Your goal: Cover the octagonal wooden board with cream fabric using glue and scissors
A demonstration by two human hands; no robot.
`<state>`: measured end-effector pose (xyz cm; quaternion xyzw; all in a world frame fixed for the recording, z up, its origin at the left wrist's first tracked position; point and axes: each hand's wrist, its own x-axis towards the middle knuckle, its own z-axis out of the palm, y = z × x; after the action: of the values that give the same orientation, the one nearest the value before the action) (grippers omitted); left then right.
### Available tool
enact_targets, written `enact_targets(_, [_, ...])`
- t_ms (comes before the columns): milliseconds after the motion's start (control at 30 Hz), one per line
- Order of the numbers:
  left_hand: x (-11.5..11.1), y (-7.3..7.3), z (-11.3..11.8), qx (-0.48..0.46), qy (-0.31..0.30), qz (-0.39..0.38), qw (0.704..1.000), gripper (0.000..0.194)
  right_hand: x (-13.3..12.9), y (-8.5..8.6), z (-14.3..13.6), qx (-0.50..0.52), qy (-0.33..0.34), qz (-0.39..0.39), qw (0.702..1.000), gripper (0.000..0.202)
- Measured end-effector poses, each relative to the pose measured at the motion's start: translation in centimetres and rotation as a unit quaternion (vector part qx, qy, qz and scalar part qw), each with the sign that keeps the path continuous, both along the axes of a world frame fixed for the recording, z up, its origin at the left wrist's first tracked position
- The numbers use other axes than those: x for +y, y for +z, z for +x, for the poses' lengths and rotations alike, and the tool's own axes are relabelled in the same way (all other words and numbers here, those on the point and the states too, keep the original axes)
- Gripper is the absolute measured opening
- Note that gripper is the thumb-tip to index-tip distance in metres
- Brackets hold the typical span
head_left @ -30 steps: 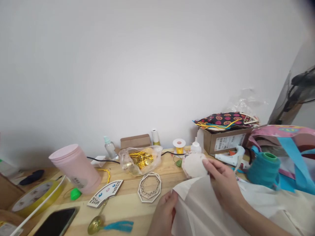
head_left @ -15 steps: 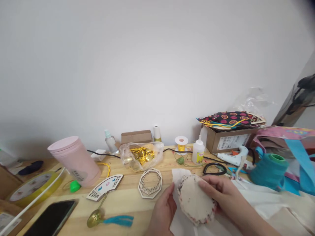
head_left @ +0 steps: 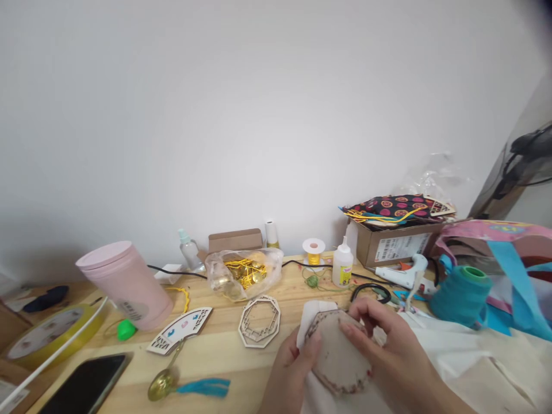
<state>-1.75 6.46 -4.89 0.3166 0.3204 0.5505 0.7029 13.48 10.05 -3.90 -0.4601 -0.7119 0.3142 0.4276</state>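
Note:
A pale, roughly octagonal fabric piece with reddish specks round its edge is held up between both hands. My left hand grips its left side, the thumb lying on its face. At its upper right edge, my right hand pinches with thumb and fingers. White cloth shows behind the piece at the upper left. To the left lie an octagonal wooden lattice frame and a fan-shaped piece.
Behind the hands stand a glue bottle, yellow thread spool and cardboard box. A glue gun and teal thread cone are right. A pink cup and phone are left.
My left thumb has moved onto the face of the fabric piece. My right fingers have shifted up to its upper right edge. The whole view has shifted slightly.

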Motion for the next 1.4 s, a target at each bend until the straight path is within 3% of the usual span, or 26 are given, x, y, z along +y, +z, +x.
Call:
enact_targets(100, [-0.2,0.3,0.4,0.005,0.014,0.016,1.0,0.035,0.5,0.0,0.4,0.042,0.016,0.005,0.999,0.025])
enact_targets(233, [-0.1,0.1,0.2,0.025,0.028,0.004,0.999,0.035,1.0,-0.5,0.5,0.116,0.149,-0.168,0.968,0.03])
enact_targets(300, [0.0,-0.1,0.0,0.036,0.026,-0.022,0.999,0.036,1.1,-0.6,0.4,0.126,0.175,-0.216,0.952,0.027])
enact_targets(467, [0.2,-0.1,-0.2,0.052,-0.003,0.0,0.999,0.044,1.2,-0.2,0.4,0.076,0.086,-0.161,0.98,0.021])
enact_targets(600, [0.0,-0.3,0.1,0.067,-0.059,0.031,0.996,0.053,1.3,-0.3,0.4,0.079,0.073,-0.146,0.983,0.018])
enact_targets(833, [0.0,-1.1,0.1,0.025,-0.087,0.029,0.995,0.066,1.1,-0.5,0.4,0.23,0.081,-0.257,0.935,0.023])
enact_targets(967, [-0.1,-0.8,-0.3,0.033,-0.125,0.023,0.991,0.067,0.9,0.0,0.6,0.256,0.079,-0.31,0.912,0.024])
enact_targets(1100, [-0.3,-0.9,-0.8,0.038,-0.172,-0.013,0.984,0.067,0.8,0.1,0.6,0.254,0.074,-0.318,0.91,0.026])
enact_targets(1233, [-0.1,-0.9,-0.8,0.041,-0.168,0.027,0.985,0.068,0.9,0.1,0.4,0.281,0.085,-0.305,0.906,0.026])
enact_targets(1400, [0.3,-0.4,-0.3,0.041,-0.085,0.04,0.995,0.048,0.7,0.0,0.1,0.275,0.123,-0.302,0.904,0.03])
